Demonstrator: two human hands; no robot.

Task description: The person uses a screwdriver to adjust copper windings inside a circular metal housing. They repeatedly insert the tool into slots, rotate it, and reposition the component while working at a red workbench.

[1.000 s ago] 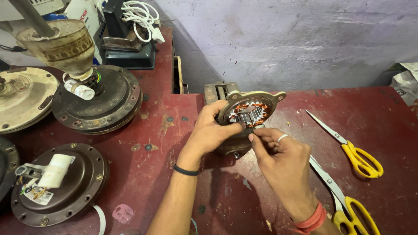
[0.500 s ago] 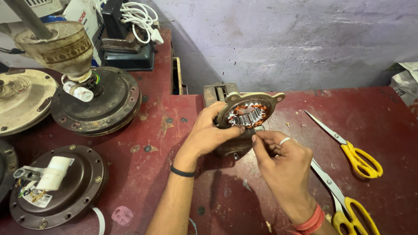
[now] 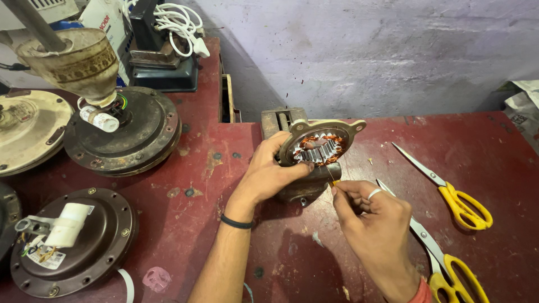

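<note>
1. Dark-red workbench (image 3: 185,235) against a grey wall, fan motor housings (image 3: 123,132) along its left edge
2. Left hand (image 3: 269,171) grips the copper-wound stator (image 3: 320,148) tilted near the bench's back edge
3. Right hand (image 3: 370,216) pinches a thin wire (image 3: 331,175) just below it; yellow scissors (image 3: 449,193) lie toward the right edge
</note>
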